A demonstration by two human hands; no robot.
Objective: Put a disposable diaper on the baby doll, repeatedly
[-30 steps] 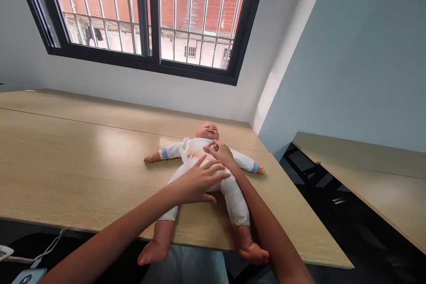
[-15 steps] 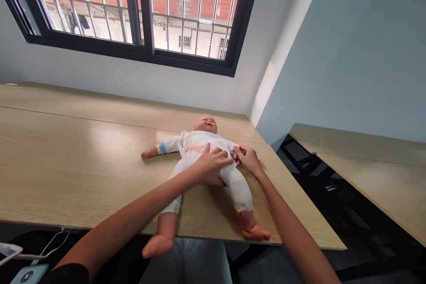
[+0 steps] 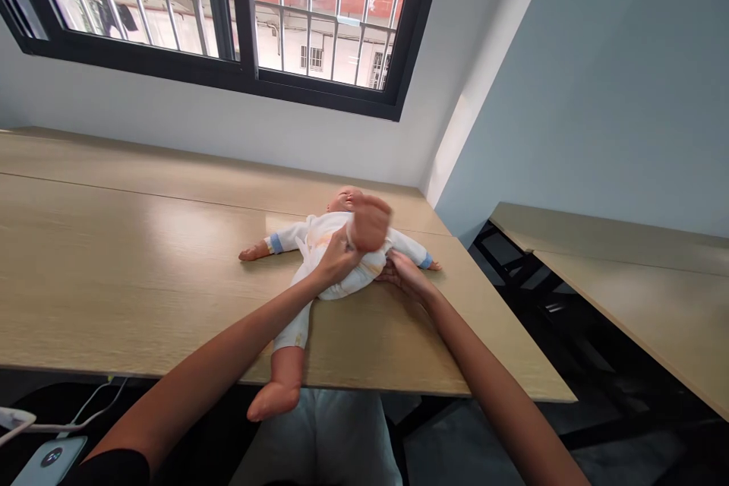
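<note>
A baby doll (image 3: 319,239) in a white romper with blue cuffs lies on its back on the wooden table (image 3: 142,273), head toward the window. My left hand (image 3: 336,258) is closed round one of the doll's legs and holds it raised, the bare foot (image 3: 370,222) up in front of the doll's head. My right hand (image 3: 402,273) is pressed against the doll's hip at its right side, fingers tucked under the romper. The doll's other leg (image 3: 282,372) hangs over the near table edge.
A barred window (image 3: 228,7) fills the wall behind the table. A second wooden table (image 3: 626,273) stands to the right across a dark gap. A phone (image 3: 48,459) and a white cable (image 3: 85,410) lie at the lower left below the table edge.
My left hand has gone from resting on the doll's belly to gripping a leg and lifting it up. My right hand moved from the doll's chest to its hip.
</note>
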